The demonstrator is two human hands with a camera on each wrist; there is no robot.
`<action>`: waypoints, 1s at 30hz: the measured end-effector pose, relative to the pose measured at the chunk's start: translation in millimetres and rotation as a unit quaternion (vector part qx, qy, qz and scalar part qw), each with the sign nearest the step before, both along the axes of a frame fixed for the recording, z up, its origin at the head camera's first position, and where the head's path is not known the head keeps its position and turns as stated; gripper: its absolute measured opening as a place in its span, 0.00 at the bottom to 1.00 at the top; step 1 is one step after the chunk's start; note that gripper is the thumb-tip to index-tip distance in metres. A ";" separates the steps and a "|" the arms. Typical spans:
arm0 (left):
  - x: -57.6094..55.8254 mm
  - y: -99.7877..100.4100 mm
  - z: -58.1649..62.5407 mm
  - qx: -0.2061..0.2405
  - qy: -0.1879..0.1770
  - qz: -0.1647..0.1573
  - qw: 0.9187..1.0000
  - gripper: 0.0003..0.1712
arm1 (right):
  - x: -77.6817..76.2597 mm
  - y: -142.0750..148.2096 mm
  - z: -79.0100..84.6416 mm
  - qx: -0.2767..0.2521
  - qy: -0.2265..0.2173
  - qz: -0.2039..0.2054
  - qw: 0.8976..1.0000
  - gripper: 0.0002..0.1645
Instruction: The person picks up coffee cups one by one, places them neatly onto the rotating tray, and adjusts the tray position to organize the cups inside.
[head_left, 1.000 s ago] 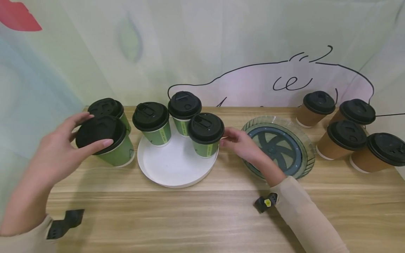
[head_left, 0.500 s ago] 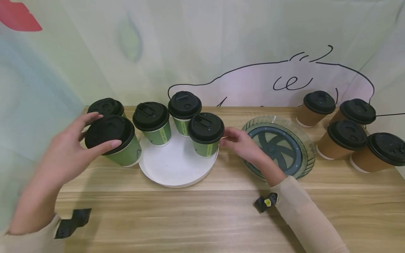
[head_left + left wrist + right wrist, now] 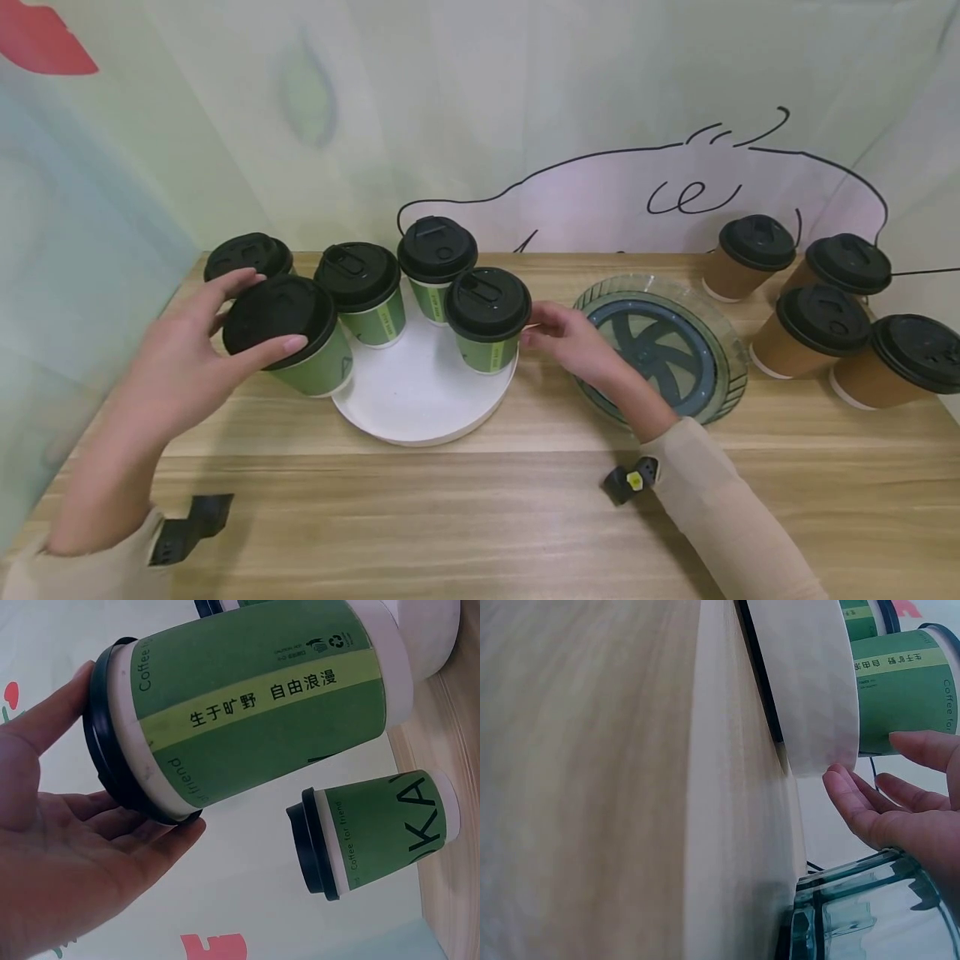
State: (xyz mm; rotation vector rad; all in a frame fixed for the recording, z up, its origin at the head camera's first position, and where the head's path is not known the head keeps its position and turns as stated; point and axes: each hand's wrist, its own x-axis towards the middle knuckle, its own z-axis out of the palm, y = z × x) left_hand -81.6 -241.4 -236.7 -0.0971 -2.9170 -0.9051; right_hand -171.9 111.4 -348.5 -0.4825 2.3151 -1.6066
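My left hand (image 3: 180,358) grips a green paper coffee cup (image 3: 262,697) by the rim of its black lid, thumb on the near side and fingers beyond. This upright cup overlaps the left edge of a round white tray (image 3: 420,408) in the head view. On the tray stand three similar lidded cups: a left one (image 3: 375,321), a back one (image 3: 437,250) and a right one (image 3: 487,350). My right hand (image 3: 573,342) is beside the right cup, its relaxed fingertips right at the tray's rim and the cup's side. Another green cup (image 3: 386,832) stands behind my left hand.
A clear ribbed glass plate (image 3: 727,367) with a blue-grey patterned base lies right of the tray, partly under my right forearm. Several brown lidded cups (image 3: 780,346) stand at the table's right end. A printed curtain (image 3: 450,100) hangs behind the wooden table (image 3: 450,517).
My left hand has carried its green cup rightward, to the white tray's left edge. The right hand and the cups on the tray hold their places.
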 end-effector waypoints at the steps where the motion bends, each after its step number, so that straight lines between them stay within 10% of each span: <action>1: 0.2 0.9 -0.2 -0.002 0.002 0.000 1.000 0.49 | 0.0 0.0 -0.1 -0.001 0.000 0.000 1.000 0.22; 30: 1.5 16.0 -3.3 0.015 0.001 -0.018 1.000 0.51 | 0.1 0.0 -0.3 0.005 0.002 -0.006 1.000 0.22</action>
